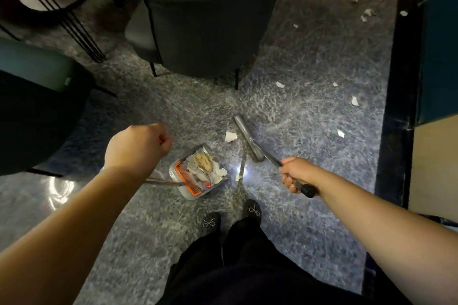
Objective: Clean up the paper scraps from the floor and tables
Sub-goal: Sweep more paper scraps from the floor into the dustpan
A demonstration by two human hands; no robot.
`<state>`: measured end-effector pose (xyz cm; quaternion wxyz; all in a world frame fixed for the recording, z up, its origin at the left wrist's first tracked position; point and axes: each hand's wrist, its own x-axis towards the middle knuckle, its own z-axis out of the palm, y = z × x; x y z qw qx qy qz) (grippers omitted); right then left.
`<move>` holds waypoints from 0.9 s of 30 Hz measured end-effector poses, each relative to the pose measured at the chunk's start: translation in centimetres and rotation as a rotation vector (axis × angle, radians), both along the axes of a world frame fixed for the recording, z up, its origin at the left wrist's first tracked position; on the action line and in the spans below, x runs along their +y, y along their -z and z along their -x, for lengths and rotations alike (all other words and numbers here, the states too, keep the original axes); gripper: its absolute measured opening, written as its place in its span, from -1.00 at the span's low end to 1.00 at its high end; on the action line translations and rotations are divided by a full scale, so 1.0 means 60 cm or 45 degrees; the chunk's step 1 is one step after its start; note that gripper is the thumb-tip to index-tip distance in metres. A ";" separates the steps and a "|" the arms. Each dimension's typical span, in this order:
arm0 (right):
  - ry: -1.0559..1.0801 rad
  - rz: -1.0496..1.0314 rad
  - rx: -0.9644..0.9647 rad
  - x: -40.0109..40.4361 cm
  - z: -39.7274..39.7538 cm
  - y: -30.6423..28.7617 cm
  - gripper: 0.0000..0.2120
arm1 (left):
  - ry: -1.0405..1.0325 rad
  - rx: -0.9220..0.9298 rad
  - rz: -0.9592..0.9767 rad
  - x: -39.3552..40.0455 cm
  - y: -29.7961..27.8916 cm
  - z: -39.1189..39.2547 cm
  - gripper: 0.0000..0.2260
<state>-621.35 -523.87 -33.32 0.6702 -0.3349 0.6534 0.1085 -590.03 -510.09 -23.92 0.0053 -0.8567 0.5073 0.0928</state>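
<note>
Here my right hand [295,174] grips the broom [250,142] handle, head slanting up-left beside a paper scrap [230,136]; left hand [138,147] fisted above the full dustpan [198,176].

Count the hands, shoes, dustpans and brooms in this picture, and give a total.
Hands: 2, left hand and right hand
Shoes: 2
Dustpans: 1
Brooms: 1
Total: 6
</note>
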 end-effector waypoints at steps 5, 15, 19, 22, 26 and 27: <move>-0.280 -0.042 0.055 -0.032 -0.011 0.023 -0.80 | -0.036 -0.038 -0.046 -0.006 0.003 0.025 -0.80; -0.484 -0.085 0.075 0.005 0.034 0.007 -0.74 | 0.151 0.007 -0.027 -0.029 -0.009 0.027 -0.78; -0.440 -0.081 0.082 0.042 0.050 -0.008 -0.81 | 0.349 -0.023 -0.022 -0.038 -0.010 0.026 -0.71; -0.340 -0.073 0.104 0.079 0.052 -0.005 -0.82 | 0.448 -0.064 -0.060 -0.038 -0.008 0.032 -0.74; -0.241 -0.043 0.101 0.126 0.044 0.006 -0.76 | 0.371 -0.010 -0.075 -0.029 -0.006 0.031 -0.78; -0.229 -0.033 0.096 0.136 0.041 0.008 -0.72 | 0.337 0.017 -0.072 -0.027 -0.007 0.029 -0.81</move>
